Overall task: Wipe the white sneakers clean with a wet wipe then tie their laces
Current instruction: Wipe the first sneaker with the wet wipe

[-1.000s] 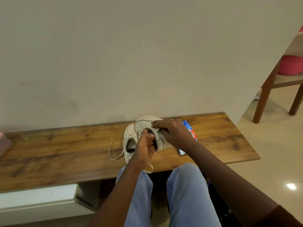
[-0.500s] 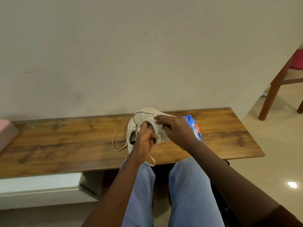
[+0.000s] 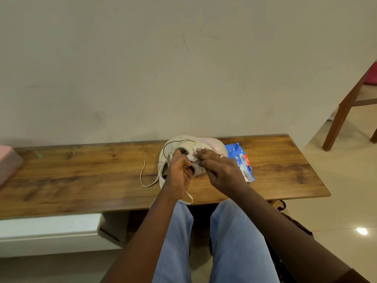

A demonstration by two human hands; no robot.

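Note:
Two white sneakers sit together at the middle of the wooden bench (image 3: 81, 180). My left hand (image 3: 179, 174) grips the raised sneaker (image 3: 183, 142) by its opening, fingers inside. A second sneaker (image 3: 162, 172) lies under it, mostly hidden, with a loose lace (image 3: 143, 176) trailing left. My right hand (image 3: 220, 170) presses a crumpled white wet wipe (image 3: 193, 157) against the held sneaker's heel side. The blue wipe packet (image 3: 242, 160) lies just right of the shoes.
A plain wall stands right behind the bench. A pink box (image 3: 8, 160) sits at the bench's left end. White drawer unit (image 3: 49, 227) below left. Wooden chair legs (image 3: 342, 115) stand on the tiled floor at right. My knees in blue jeans are under the front edge.
The view has shifted slightly. My right hand has slid the wipe down along the held sneaker, which has turned so more of its sole side shows. The left hand keeps its hold.

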